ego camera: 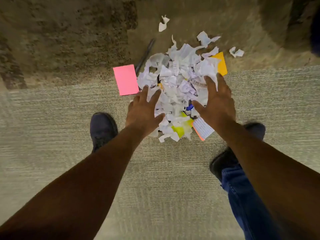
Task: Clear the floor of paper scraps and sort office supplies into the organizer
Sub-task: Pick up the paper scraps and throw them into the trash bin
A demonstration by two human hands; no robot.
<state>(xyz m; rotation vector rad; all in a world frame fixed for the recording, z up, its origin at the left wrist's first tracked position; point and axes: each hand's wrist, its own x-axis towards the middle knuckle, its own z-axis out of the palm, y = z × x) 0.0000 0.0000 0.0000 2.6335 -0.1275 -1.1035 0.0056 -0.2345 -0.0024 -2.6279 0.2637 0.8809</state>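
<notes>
White paper scraps form a loose pile (178,87) on the floor (52,118), and every place below is given from that pile. Both hands reach down over it with fingers spread and straight, holding nothing: the left hand (144,110) at its near-left edge, the right hand (217,103) at its near-right edge, fingertips close to or touching the paper.

A pink pad (126,79) lies flat just left of the pile, an orange pad (220,64) is half buried at its far-right edge, and a lined notepad (202,128) pokes out at the near edge beside yellow notes (180,129). A dark pen (145,54), blurred, lies at the far-left. Something blue (190,107) shows inside the heap; I cannot tell what.

The main risk is a two-handed scoop that sweeps buried supplies up with the rubbish, so they get binned rather than sorted. Light scraps may also spill between open fingers. Stray scraps (163,24) beyond the pile could be missed.
</notes>
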